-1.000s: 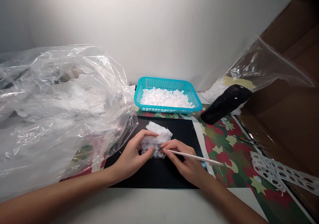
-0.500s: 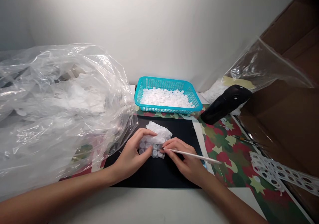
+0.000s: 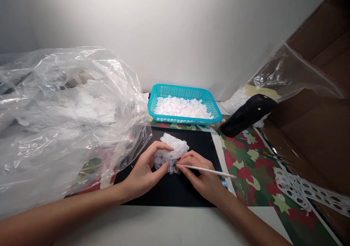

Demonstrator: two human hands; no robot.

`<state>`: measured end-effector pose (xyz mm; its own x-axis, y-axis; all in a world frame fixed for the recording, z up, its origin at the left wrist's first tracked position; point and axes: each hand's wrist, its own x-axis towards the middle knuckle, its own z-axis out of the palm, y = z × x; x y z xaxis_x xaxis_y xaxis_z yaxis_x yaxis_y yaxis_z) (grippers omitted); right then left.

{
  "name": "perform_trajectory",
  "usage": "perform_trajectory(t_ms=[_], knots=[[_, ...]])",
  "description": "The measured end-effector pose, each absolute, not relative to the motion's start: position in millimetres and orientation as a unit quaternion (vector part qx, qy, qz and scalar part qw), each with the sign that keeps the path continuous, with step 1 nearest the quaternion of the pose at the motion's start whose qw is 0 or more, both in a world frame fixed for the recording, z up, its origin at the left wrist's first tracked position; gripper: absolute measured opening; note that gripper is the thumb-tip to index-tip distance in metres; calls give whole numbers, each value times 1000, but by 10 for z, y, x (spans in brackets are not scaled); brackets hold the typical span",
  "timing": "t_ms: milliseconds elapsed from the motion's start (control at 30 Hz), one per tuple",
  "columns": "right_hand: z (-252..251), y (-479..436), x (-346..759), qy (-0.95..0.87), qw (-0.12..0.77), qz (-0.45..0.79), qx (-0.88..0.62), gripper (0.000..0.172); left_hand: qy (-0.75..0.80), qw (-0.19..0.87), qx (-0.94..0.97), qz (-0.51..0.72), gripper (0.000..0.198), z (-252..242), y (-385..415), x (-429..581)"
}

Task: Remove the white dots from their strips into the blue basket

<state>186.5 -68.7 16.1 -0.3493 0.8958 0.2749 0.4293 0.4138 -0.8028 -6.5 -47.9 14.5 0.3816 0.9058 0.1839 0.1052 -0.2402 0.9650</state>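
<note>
The left hand (image 3: 143,169) curls around a clump of white plastic discs (image 3: 171,153) above a black mat (image 3: 166,191) on the table (image 3: 164,224) — the right hand (image 3: 203,178) pinches a thin white stick (image 3: 210,170), and a teal basket (image 3: 184,120) sits by the white wall (image 3: 164,30)

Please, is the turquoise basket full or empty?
Neither: the turquoise plastic basket holds a shallow layer of small white discs, and its inner back wall shows above them.

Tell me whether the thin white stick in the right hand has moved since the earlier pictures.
Yes, leftward: the far end of the thin white stick now reaches less far past the right edge of the black mat.
</note>
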Motion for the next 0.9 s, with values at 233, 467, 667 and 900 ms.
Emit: perform_trajectory(t_ms=[233,467,667,900], knots=[[166,-716,1812,-739,384,318,-453,15,369,523,644,420,22,141,-481,-57],[172,-715,1816,-739,395,312,-447,15,388,522,643,406,20,150,-465,-67],[189,-725,1818,-747,383,319,-441,15,388,524,641,405,19,135,-462,-66],[162,-726,1836,-778,348,293,-434,15,382,536,632,408,19,130,-441,-68]])
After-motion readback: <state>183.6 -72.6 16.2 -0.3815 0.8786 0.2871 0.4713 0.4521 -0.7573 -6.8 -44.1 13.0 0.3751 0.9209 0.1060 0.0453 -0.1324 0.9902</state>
